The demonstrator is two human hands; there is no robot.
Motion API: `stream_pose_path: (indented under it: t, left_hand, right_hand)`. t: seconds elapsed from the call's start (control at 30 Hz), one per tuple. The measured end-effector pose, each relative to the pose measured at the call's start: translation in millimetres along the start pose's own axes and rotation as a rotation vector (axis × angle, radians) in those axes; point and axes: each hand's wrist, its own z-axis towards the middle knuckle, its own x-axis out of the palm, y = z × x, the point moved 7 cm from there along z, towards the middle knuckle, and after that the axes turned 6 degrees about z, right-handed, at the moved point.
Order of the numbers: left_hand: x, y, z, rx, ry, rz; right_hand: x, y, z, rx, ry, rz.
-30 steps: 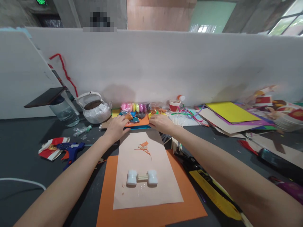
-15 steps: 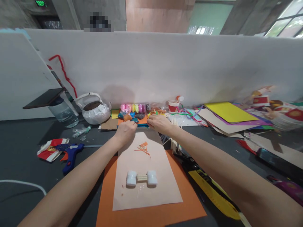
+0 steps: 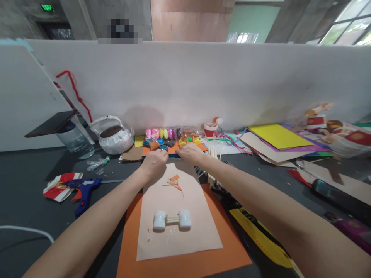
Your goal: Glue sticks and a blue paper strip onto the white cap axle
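At the far end of a pale paper sheet (image 3: 162, 247), my left hand (image 3: 155, 161) is closed, its fingertips beside small bags of clay (image 3: 154, 144). Close to its right, my right hand (image 3: 190, 153) has its fingers bent together in front of some yellow clay pieces (image 3: 182, 142). Both hands are at the near edge of an orange sheet (image 3: 174, 148) with blue under it; what the fingertips pinch is hidden. Nearer me on the pale sheet lie orange scraps (image 3: 174, 178) and two white cylinders (image 3: 159, 220) joined by thin sticks (image 3: 173, 219).
A blue glue gun (image 3: 87, 191) and a white foil-like teapot (image 3: 114, 138) are on the left. A yellow-handled cutter (image 3: 261, 239) and upright wooden sticks (image 3: 213, 166) lie to the right. Coloured paper (image 3: 278, 136) is stacked at the back right, before a white partition (image 3: 185, 81).
My right hand has drawn back slightly and to the left, uncovering more yellow clay. My left hand has barely moved. The view has shifted a little.
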Motion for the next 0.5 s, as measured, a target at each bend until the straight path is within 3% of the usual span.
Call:
stream_pose_path:
  t: [0.5]
  left_hand:
    - [-8.3, 17.6, 3.6, -0.133, 0.064, -0.122]
  right_hand:
    - [-8.1, -6.6, -2.9, 0.037, -0.010, 0.010]
